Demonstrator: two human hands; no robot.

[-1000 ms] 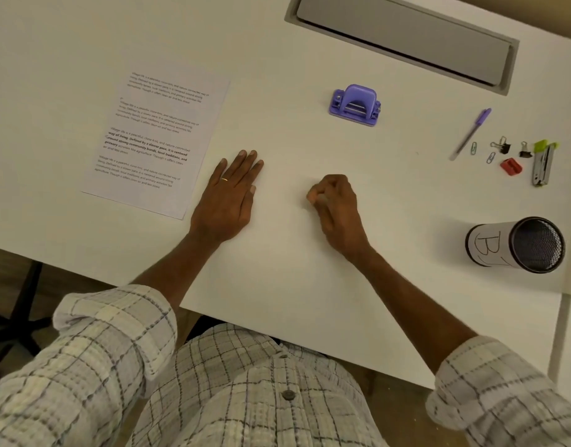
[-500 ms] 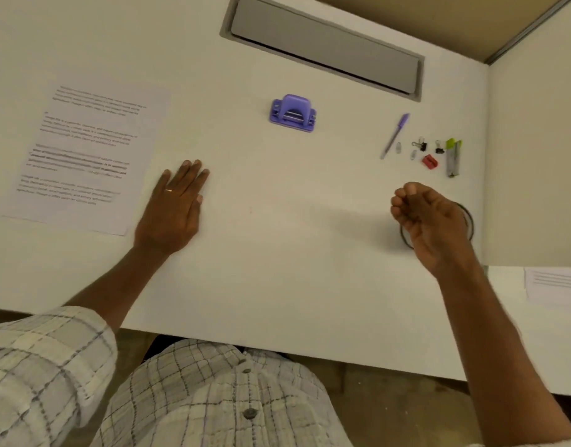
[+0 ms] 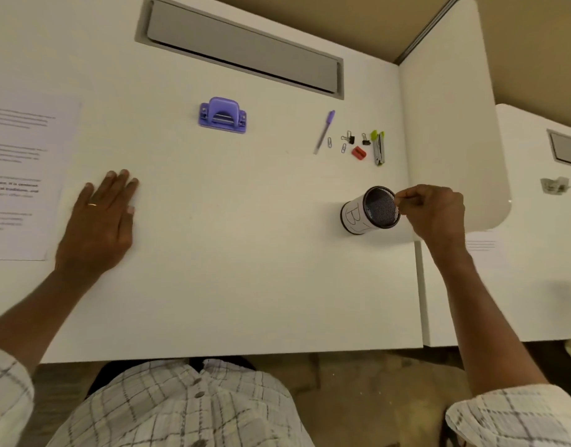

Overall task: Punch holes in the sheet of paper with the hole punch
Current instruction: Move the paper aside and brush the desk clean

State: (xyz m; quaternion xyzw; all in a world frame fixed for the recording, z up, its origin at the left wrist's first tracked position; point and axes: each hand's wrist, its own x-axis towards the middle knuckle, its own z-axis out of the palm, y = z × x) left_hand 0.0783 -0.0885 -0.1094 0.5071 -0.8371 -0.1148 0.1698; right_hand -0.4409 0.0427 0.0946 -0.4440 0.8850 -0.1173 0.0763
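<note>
Punch (image 3: 222, 115) sits untouched at the back of the bench (image 3: 232, 259), paper (image 3: 22, 175) far left. Left hand (image 3: 98, 217) lies flat beside the paper, fingers straight. Right hand (image 3: 434, 211) has its fingers pinched together at the cup (image 3: 353, 217) rim, can't tell if they're holding anything.

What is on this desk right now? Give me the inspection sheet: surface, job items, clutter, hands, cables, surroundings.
Surface: white desk; grey flap set into its far edge.
Job's things: printed sheet of paper flat at the left; purple hole punch apart from it, untouched.
Clutter: pen, paper clips, binder clips, small red item, stapler, mesh cup marked B.
Hands: left hand flat on the desk beside the sheet; right hand at the cup's rim, fingertips pinched together, contents not visible.
Cables: nothing seen.
Surroundings: white divider; neighbouring desk with a crumpled scrap.
</note>
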